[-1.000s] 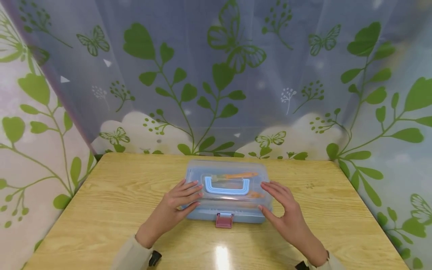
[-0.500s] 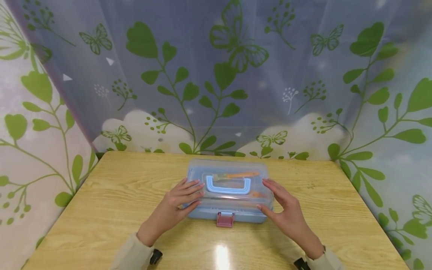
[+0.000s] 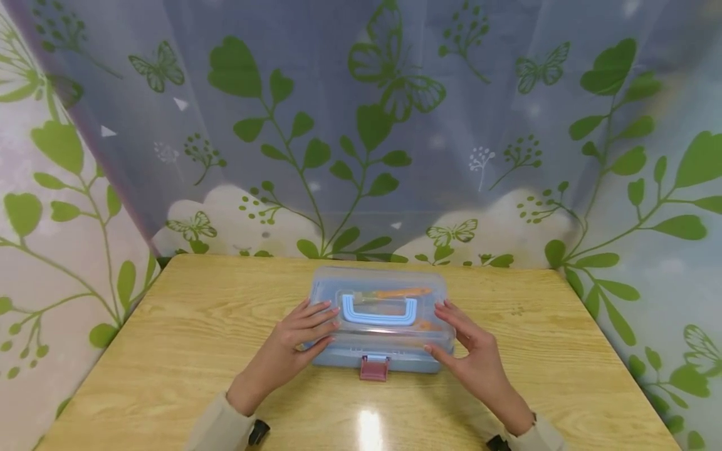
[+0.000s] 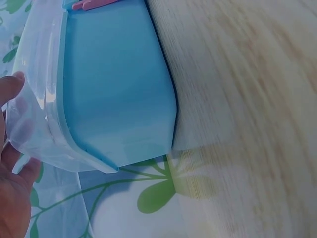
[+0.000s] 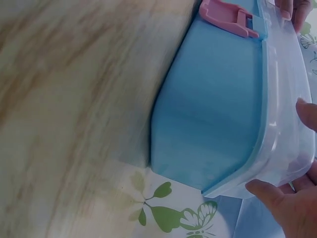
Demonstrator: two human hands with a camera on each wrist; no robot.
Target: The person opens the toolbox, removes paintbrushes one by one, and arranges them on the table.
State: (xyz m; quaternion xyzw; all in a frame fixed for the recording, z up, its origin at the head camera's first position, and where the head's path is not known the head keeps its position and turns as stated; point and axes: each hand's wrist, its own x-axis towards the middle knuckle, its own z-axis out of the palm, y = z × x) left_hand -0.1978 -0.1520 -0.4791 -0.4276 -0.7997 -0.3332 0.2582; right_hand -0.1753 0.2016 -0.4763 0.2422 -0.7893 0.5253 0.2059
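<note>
A storage box with a light blue base (image 5: 208, 109) and a clear lid (image 3: 327, 285) sits on the table. Its pink latch (image 3: 375, 369) hangs flipped out at the front, and a blue handle (image 3: 380, 321) lies on the lid. Through the lid shows a brush with an orange handle (image 3: 403, 292). My left hand (image 3: 290, 341) grips the lid's left end, thumb towards the front, fingers over the side and top. The right hand (image 3: 476, 347) holds the right end likewise, its thumb (image 5: 308, 115) against the lid's front. The lid sits on the base.
The wooden table (image 3: 225, 313) reaches around the box. A patterned curtain (image 3: 316, 125) with green leaves and butterflies stands behind it and along both sides. A bright light reflection lies on the tabletop near the front.
My right hand has shifted slightly left, further onto the lid's right end. The left hand and the box stay where they were.
</note>
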